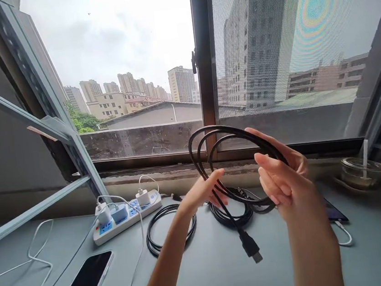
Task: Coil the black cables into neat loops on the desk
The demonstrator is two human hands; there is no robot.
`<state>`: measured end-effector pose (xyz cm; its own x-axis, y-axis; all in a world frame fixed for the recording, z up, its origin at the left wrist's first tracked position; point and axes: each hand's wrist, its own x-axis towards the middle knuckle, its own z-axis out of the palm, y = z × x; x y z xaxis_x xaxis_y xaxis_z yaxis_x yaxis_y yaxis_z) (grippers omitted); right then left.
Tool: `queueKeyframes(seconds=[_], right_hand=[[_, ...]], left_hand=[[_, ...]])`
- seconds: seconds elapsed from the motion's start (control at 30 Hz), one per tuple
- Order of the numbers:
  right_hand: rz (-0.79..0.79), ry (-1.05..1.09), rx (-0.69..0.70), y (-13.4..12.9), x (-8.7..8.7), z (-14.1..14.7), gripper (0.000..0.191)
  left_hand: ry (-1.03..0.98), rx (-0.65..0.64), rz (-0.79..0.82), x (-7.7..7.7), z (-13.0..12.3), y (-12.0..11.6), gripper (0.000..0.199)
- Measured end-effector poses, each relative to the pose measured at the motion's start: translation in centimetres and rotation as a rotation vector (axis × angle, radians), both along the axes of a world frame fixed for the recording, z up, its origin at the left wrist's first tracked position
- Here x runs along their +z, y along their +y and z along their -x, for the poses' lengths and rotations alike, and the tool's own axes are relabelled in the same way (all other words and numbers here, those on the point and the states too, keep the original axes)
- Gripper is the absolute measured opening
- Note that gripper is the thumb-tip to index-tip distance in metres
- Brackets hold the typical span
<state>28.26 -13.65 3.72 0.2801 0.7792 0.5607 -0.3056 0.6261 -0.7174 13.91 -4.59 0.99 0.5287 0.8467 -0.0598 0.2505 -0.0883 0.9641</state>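
Above a matte grey-blue desk (222,277), a person's right hand (290,175) clasps a looped, round black cable (264,143), its black metal-tipped plug (249,244) hanging near; the left hand (201,191), apart from the right, is at the loops' left side, whether clamped I cannot tell; coiled black cables (234,222) lie beyond.

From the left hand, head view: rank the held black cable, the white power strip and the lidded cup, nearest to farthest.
1. Held black cable: right at the left hand, its loops running to the right.
2. White power strip: to the left, on the table.
3. Lidded cup: far right, beyond the right hand.
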Motion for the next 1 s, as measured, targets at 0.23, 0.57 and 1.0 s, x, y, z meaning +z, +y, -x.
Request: queueKeyframes(seconds=[0.23, 0.57, 1.0], right_hand=[[-0.053, -0.069, -0.067, -0.5, -0.1, 1.5, 0.038], [-0.015, 0.161, 0.027, 4.7, -1.0, 0.7, 0.048], [-0.09, -0.305, -0.106, 5.4, -1.5, 2.0, 0.05]], left_hand=[[-0.061, -0.523, 0.222, -2.1, -1.7, -0.9, 0.075], [-0.943, -0.016, -0.051, 0.2, -0.9, 0.3, 0.035], [-0.56, 0.268, -0.202, 2.8, 3.3, -0.1, 0.041]])
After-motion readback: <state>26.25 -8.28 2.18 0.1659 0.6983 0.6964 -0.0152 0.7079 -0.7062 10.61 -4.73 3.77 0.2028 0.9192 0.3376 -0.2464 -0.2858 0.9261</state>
